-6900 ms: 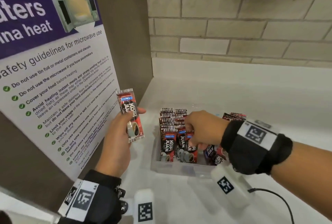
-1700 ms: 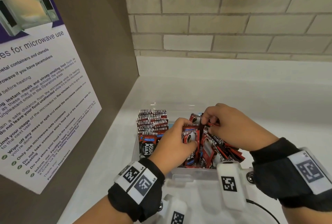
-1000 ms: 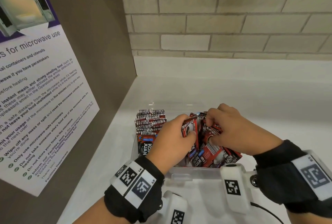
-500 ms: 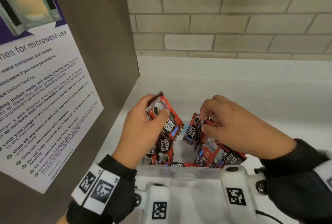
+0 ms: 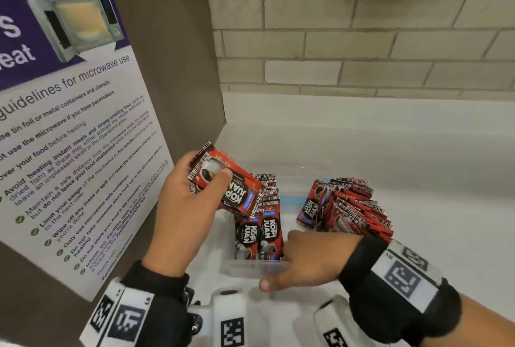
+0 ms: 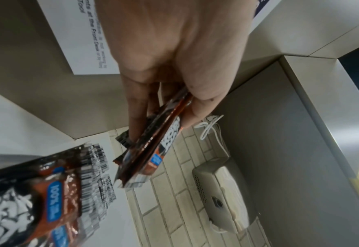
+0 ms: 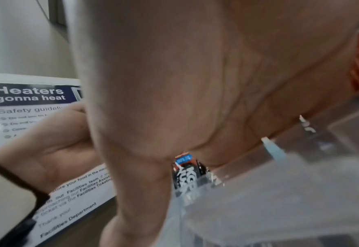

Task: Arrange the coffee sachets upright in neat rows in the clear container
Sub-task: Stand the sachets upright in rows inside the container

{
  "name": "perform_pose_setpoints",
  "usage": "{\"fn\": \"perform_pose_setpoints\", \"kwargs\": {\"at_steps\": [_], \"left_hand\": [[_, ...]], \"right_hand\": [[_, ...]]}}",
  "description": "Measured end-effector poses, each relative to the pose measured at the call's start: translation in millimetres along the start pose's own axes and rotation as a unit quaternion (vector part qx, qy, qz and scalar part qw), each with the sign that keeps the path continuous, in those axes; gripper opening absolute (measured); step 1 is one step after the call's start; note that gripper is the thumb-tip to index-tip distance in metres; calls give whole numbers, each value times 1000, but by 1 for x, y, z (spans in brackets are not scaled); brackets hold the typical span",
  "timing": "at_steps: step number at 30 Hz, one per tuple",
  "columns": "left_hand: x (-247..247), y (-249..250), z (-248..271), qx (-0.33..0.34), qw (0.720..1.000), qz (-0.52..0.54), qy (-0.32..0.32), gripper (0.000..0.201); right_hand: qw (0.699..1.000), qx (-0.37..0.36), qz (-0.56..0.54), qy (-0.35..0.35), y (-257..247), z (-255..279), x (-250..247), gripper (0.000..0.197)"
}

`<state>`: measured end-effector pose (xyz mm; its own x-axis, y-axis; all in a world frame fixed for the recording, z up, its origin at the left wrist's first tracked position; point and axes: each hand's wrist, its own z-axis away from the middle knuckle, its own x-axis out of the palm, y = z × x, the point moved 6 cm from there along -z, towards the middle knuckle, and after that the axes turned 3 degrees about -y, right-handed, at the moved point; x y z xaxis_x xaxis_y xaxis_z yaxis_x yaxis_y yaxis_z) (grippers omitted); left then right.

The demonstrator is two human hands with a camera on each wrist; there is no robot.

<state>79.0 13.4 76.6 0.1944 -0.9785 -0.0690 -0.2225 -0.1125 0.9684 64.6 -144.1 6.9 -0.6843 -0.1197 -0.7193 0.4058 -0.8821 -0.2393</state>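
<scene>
We see a clear container on a white counter, holding red and black coffee sachets in two groups with a bare gap between them. On the side nearer the left hand stands an upright row, two sachets wide at the front, with more packed behind; we cannot count them all. On the far side from that hand a second batch leans over at a slant, too many and too overlapped to count. The left hand is raised above the upright row and pinches a small stack of sachets between thumb and fingers, tilted with the printed coffee cup toward the thumb; the left wrist view shows at least two in the stack, edge on, and the exact number is unclear. The right hand grips the container's near rim, thumb outside the wall and fingers curled over the edge, just beside the front sachets of the upright row. To the left of the raised hand one microwave safety poster hangs on a brown panel. Beyond the container rises a pale brick wall. Each wrist wears one black band with a square printed marker.
</scene>
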Motion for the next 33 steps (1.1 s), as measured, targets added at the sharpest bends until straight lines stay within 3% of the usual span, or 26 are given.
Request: {"fn": "perform_pose_setpoints", "kwargs": {"at_steps": [5,9,14,19,23,26,29,33], "left_hand": [[-12,1,0,0,999,32,15,17],[-21,3,-2,7,997,62,38,20],[-27,4,-2,14,995,79,53,28],[-26,2,0,9,996,79,46,23],[-25,0,0,7,996,77,42,22],[-25,-2,1,6,996,77,36,21],[-26,-4,1,5,996,80,37,21],[-26,-8,1,2,996,87,32,22]], "right_hand": [[995,-39,-55,77,1,4,-11,49],[974,-50,-115,190,9,16,-31,21],[926,-22,-208,315,20,21,-40,28],[913,-10,-244,328,26,10,-39,46],[923,17,-227,311,26,0,-40,50],[935,32,-192,295,23,-7,-40,44],[943,46,-146,295,19,-12,-42,26],[951,59,-101,286,14,-15,-44,27]]}}
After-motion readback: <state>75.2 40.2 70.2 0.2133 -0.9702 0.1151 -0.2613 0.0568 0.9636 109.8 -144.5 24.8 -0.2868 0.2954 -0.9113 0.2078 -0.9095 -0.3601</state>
